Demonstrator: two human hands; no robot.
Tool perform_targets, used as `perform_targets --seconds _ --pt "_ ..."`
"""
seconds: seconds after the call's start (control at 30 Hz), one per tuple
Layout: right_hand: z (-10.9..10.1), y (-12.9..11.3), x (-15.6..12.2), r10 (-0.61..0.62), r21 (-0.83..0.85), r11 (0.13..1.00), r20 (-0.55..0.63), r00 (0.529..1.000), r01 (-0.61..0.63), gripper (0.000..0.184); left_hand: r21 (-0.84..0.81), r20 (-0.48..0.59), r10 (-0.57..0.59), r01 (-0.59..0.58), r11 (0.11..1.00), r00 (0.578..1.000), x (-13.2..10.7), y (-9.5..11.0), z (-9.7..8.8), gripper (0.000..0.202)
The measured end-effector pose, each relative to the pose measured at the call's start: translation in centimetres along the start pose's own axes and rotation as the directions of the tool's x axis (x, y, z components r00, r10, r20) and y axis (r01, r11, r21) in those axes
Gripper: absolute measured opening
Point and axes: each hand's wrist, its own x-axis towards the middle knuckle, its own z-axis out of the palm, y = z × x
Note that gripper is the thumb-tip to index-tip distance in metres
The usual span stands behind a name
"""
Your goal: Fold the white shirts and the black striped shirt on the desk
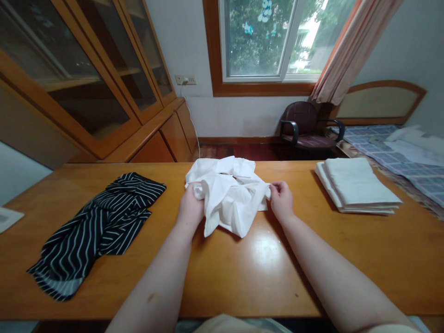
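A crumpled white cloth (229, 192) lies in a heap at the middle of the wooden table (243, 277). My left hand (190, 206) is closed on the cloth's left edge, fingers tucked under a fold. My right hand (281, 200) pinches the cloth's right edge between thumb and fingers. Both forearms reach in from the near edge of the table.
A black garment with white stripes (97, 226) lies crumpled on the table's left. A stack of folded white cloths (357, 185) sits at the right. Beyond the table are a dark armchair (305, 125), a wooden glass-door cabinet (90, 78), a window and a bed (409, 157).
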Motion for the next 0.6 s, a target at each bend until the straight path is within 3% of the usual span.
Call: perform_targets --seconds 0.1,0.2,0.3,0.37,0.43,0.5,0.57,0.6 --pt "0.1 0.2 0.0 -0.024 -0.029 0.999 0.034 0.999 0.025 0.016 0.230 0.172 -0.014 -0.026 0.973 0.985 -0.1 -0.2 1.0 0.035" --pt "-0.2 0.0 -0.3 -0.163 -0.110 0.979 0.064 0.985 0.169 0.017 0.383 0.284 -0.045 -0.070 0.921 0.958 0.1 -0.6 1.9 0.035" --pt "-0.8 -1.2 -1.2 -0.398 -0.146 0.899 0.125 0.909 0.413 0.025 0.380 0.310 -0.018 -0.107 0.919 0.951 0.2 -0.8 2.2 0.034" --pt "-1.1 -2.2 -2.0 -0.478 -0.136 0.838 0.285 0.831 0.529 0.034 0.350 0.326 0.001 -0.122 0.929 0.945 -0.1 -0.8 1.9 0.037" --pt "-0.9 -2.9 -2.6 -0.459 -0.172 0.794 0.459 0.761 0.583 0.042 0.370 0.263 0.027 -0.126 0.921 0.965 -0.7 -0.6 1.4 0.043" --pt "-0.3 -3.0 -2.8 -0.366 -0.254 0.773 0.570 0.735 0.582 0.048 0.431 0.090 0.108 -0.137 0.892 0.990 -1.4 -0.2 0.8 0.053" --pt "0.3 -2.5 -2.6 -0.259 -0.314 0.774 0.636 0.727 0.550 0.049 0.472 -0.051 0.270 -0.215 0.855 0.961 -2.1 0.3 0.3 0.068" --pt "0.5 -2.1 -2.4 -0.218 -0.323 0.782 0.660 0.719 0.533 0.049 0.472 -0.060 0.355 -0.286 0.834 0.933 -2.3 0.6 0.1 0.073"
